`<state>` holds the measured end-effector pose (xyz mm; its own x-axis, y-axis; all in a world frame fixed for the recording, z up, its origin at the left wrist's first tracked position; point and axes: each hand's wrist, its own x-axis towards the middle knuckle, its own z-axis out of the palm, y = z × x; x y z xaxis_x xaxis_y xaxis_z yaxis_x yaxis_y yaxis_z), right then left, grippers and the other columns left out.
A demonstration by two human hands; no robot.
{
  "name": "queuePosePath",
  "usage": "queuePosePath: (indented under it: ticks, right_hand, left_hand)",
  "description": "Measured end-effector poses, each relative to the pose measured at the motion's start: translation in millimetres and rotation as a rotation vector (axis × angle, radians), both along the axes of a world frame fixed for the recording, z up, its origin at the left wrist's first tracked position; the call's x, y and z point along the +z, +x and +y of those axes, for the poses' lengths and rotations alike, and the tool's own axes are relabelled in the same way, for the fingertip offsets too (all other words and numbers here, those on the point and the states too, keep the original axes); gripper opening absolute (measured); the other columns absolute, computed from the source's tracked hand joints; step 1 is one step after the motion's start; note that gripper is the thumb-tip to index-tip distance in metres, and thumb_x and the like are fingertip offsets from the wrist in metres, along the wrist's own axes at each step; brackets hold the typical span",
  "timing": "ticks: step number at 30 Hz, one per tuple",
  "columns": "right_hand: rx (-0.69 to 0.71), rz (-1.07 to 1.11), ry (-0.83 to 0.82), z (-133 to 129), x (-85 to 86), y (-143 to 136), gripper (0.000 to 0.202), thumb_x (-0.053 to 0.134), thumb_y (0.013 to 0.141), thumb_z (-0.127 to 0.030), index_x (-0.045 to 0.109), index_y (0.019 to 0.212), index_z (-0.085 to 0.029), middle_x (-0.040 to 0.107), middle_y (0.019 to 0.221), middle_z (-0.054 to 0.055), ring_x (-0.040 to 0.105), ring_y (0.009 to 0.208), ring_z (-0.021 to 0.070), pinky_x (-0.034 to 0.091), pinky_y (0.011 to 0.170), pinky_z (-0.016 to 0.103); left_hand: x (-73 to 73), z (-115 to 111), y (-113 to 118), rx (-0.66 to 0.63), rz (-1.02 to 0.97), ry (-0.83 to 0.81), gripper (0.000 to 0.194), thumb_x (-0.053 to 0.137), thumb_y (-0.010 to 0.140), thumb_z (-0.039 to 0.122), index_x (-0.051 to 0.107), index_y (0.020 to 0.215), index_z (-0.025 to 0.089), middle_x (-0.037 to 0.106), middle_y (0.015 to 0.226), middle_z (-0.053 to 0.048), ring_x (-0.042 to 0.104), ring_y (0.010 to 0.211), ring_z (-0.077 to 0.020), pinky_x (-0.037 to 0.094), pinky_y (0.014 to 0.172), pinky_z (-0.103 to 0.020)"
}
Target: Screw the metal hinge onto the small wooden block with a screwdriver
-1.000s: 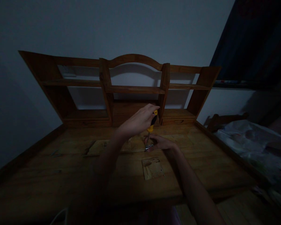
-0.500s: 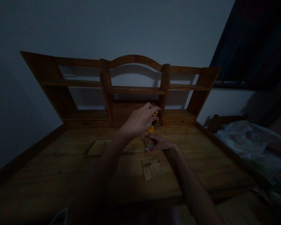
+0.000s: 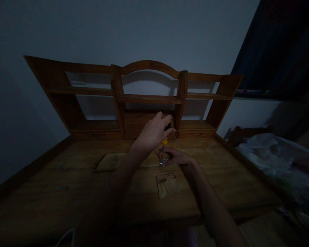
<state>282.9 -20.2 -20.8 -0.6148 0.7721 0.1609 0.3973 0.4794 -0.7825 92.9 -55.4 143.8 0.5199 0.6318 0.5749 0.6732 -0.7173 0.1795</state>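
My left hand (image 3: 152, 133) is wrapped round the yellow and black handle of a screwdriver (image 3: 164, 141). The shaft points down, and its tip meets a small shiny metal piece (image 3: 161, 164) at the near edge of a long wooden board (image 3: 110, 161). Beside the tip, my right hand (image 3: 177, 157) holds the metal piece between its fingers, low over the board. A square wooden piece (image 3: 168, 185) lies nearer to me on the desk (image 3: 139, 202). Whether a screw is under the tip cannot be made out.
Behind the desk surface stands a wooden shelf unit (image 3: 149, 99) against the wall. Small thin items (image 3: 63, 187) lie at the left. Translucent plastic bags (image 3: 270, 151) are beyond the desk's right edge. A white cable (image 3: 66, 234) shows at the bottom left.
My left hand has turned a little and shifted slightly left with the screwdriver, which stands more upright. My right hand has stayed at the metal piece.
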Motion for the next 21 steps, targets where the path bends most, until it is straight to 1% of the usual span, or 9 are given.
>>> queuePosePath:
  ticks: [2, 5, 7, 9, 11, 13, 15, 18, 21]
  right_hand:
    - [0.016, 0.018, 0.003, -1.5, 2.3, -0.7, 0.050, 0.084, 0.064, -0.043, 0.066, 0.106, -0.024, 0.062, 0.116, 0.002, 0.054, 0.112, 0.0227, 0.039, 0.103, 0.038]
    - [0.051, 0.044, 0.012, -3.2, 4.9, -1.2, 0.047, 0.083, 0.066, -0.041, 0.066, 0.106, -0.024, 0.061, 0.118, 0.002, 0.054, 0.114, 0.0225, 0.038, 0.104, 0.039]
    - [0.044, 0.038, 0.000, -2.9, 4.1, -0.6, 0.047, 0.083, 0.066, -0.041, 0.066, 0.106, -0.024, 0.061, 0.118, 0.003, 0.054, 0.115, 0.0229, 0.038, 0.104, 0.039]
    - [0.011, 0.022, -0.015, -1.8, 1.6, 0.4, 0.049, 0.084, 0.065, -0.042, 0.066, 0.107, -0.025, 0.062, 0.118, 0.003, 0.054, 0.115, 0.0236, 0.038, 0.104, 0.040]
    - [-0.017, 0.011, -0.017, -0.9, -0.5, 1.1, 0.050, 0.084, 0.063, -0.042, 0.066, 0.107, -0.025, 0.062, 0.119, 0.003, 0.054, 0.115, 0.0238, 0.038, 0.104, 0.041]
    - [-0.017, 0.011, -0.010, -1.1, -0.3, 1.2, 0.051, 0.085, 0.063, -0.042, 0.066, 0.107, -0.025, 0.061, 0.120, 0.003, 0.055, 0.114, 0.0235, 0.039, 0.104, 0.041]
    - [0.003, 0.020, -0.007, -2.6, 2.2, 0.6, 0.050, 0.084, 0.064, -0.042, 0.066, 0.107, -0.025, 0.061, 0.121, 0.003, 0.055, 0.114, 0.0228, 0.039, 0.103, 0.040]
    - [0.045, 0.053, -0.009, -4.4, 5.7, -0.8, 0.046, 0.083, 0.066, -0.041, 0.066, 0.105, -0.024, 0.061, 0.122, 0.003, 0.056, 0.114, 0.0217, 0.039, 0.104, 0.038]
    - [0.043, 0.068, -0.006, -3.4, 4.1, -1.2, 0.046, 0.084, 0.065, -0.040, 0.066, 0.104, -0.024, 0.063, 0.118, 0.002, 0.055, 0.114, 0.0215, 0.039, 0.104, 0.038]
  left_hand:
    - [2.3, 0.3, -3.2, -0.081, 0.011, -0.043, 0.038, 0.057, 0.093, 0.030, 0.052, 0.129, 0.022, 0.055, 0.115, -0.008, 0.059, 0.105, -0.0234, 0.046, 0.094, -0.037]
    - [4.4, 0.7, -7.3, -0.225, 0.043, -0.097, 0.044, 0.049, 0.094, 0.019, 0.043, 0.138, 0.021, 0.053, 0.126, -0.008, 0.051, 0.121, -0.0211, 0.040, 0.105, -0.034]
    - [3.4, 1.2, -7.9, -0.245, 0.043, -0.087, 0.044, 0.044, 0.095, 0.018, 0.041, 0.139, 0.020, 0.051, 0.131, -0.009, 0.047, 0.127, -0.0203, 0.037, 0.108, -0.033]
    - [1.2, 1.2, -6.5, -0.169, 0.037, -0.059, 0.043, 0.045, 0.096, 0.023, 0.041, 0.138, 0.018, 0.051, 0.130, -0.011, 0.050, 0.123, -0.0222, 0.039, 0.105, -0.035]
    - [-0.3, -0.1, -4.3, -0.028, 0.051, -0.029, 0.044, 0.050, 0.095, 0.033, 0.043, 0.135, 0.017, 0.052, 0.126, -0.012, 0.055, 0.115, -0.0256, 0.044, 0.097, -0.038]
    - [0.0, -2.9, -2.3, 0.096, 0.086, 0.007, 0.047, 0.054, 0.093, 0.044, 0.047, 0.131, 0.018, 0.052, 0.122, -0.012, 0.056, 0.109, -0.0281, 0.048, 0.088, -0.038]
    - [2.1, -6.7, -1.0, 0.179, 0.118, 0.048, 0.047, 0.055, 0.091, 0.050, 0.050, 0.127, 0.020, 0.053, 0.119, -0.012, 0.055, 0.109, -0.0296, 0.048, 0.083, -0.038]
    - [5.5, -11.3, 0.2, 0.254, 0.154, 0.069, 0.046, 0.054, 0.090, 0.055, 0.054, 0.122, 0.021, 0.055, 0.114, -0.012, 0.056, 0.104, -0.0290, 0.047, 0.081, -0.037]
    - [6.8, -11.8, 0.3, 0.235, 0.174, 0.033, 0.040, 0.053, 0.093, 0.049, 0.053, 0.121, 0.020, 0.055, 0.113, -0.011, 0.059, 0.097, -0.0259, 0.047, 0.081, -0.036]
